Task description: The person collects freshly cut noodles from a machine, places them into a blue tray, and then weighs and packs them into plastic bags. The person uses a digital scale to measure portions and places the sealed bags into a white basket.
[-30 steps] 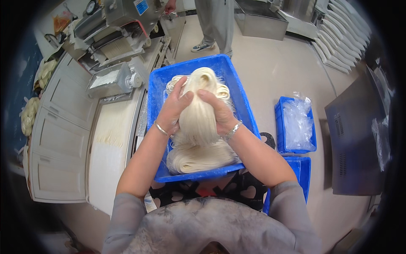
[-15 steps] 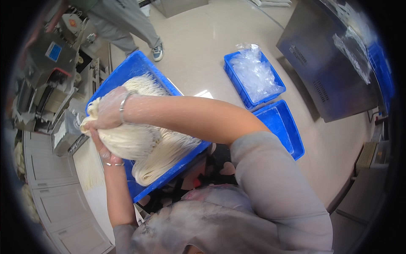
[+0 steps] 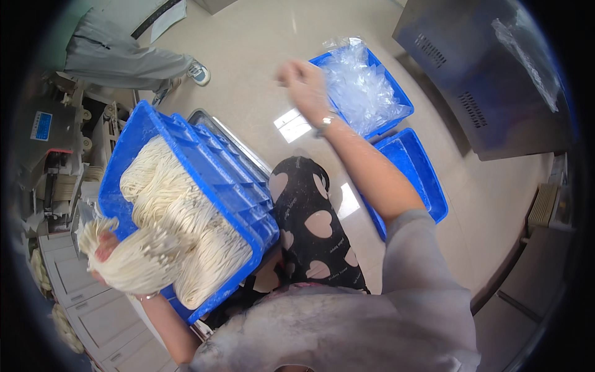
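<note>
My left hand (image 3: 106,248) is closed around a bundle of pale fresh noodles (image 3: 139,266), whose strands drape over it and hide most of the fingers. This bundle is raised over the near left rim of a deep blue crate (image 3: 226,192). More folded noodle bundles (image 3: 164,192) lie inside the crate, lightly floury. My right hand (image 3: 304,90) is in the air beyond the crate, beside a blue crate of clear plastic bags (image 3: 365,93). Its fingers are loosely bent and somewhat blurred, with nothing visible in them.
A shallower blue crate (image 3: 412,167) stands on the floor at the right, near a large steel cabinet (image 3: 483,80). Noodle machinery (image 3: 52,142) lines the left side, above pale cupboards (image 3: 87,297). A person in grey trousers (image 3: 118,59) stands at the far left.
My right hand has left the noodles and swung right toward the crate of plastic bags. My left hand keeps the bundle, now lower and nearer. The view has shifted, and the noodle crate appears more tilted.
</note>
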